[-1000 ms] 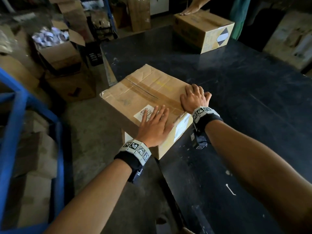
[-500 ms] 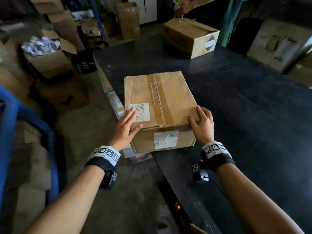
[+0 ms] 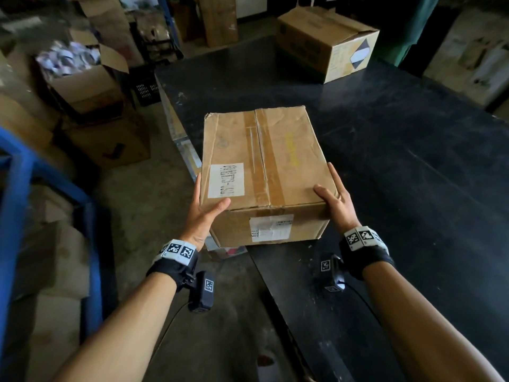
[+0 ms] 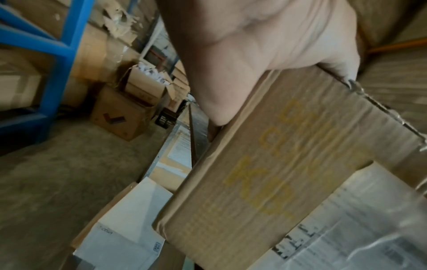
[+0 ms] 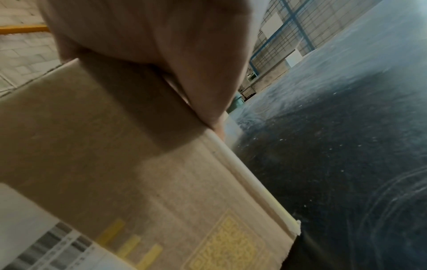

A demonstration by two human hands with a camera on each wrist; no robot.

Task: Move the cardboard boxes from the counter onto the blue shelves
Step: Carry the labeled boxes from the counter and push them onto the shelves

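A taped cardboard box (image 3: 264, 166) with white labels sits at the near left corner of the black counter (image 3: 385, 161), overhanging its edge. My left hand (image 3: 205, 208) grips the box's near left corner, thumb on top, fingers down its left side. My right hand (image 3: 334, 201) grips the near right corner the same way. In the left wrist view the left hand (image 4: 261, 54) clasps the box (image 4: 277, 173) edge. In the right wrist view the right hand (image 5: 161, 45) lies over the box (image 5: 115, 155). A second box (image 3: 327, 40) stands at the counter's far end. The blue shelf frame (image 3: 16, 205) is at the left.
Stacked cardboard boxes (image 3: 49, 271) fill the blue shelves. An open box of papers (image 3: 82, 75) and other cartons (image 3: 110, 144) stand on the concrete floor (image 3: 143, 205) at the left. A black crate (image 3: 147, 89) sits by the counter's far left corner.
The box has been turned square to me and pulled nearer. Both hands slid from its top to its near corners. The other person's hand has left the far box.
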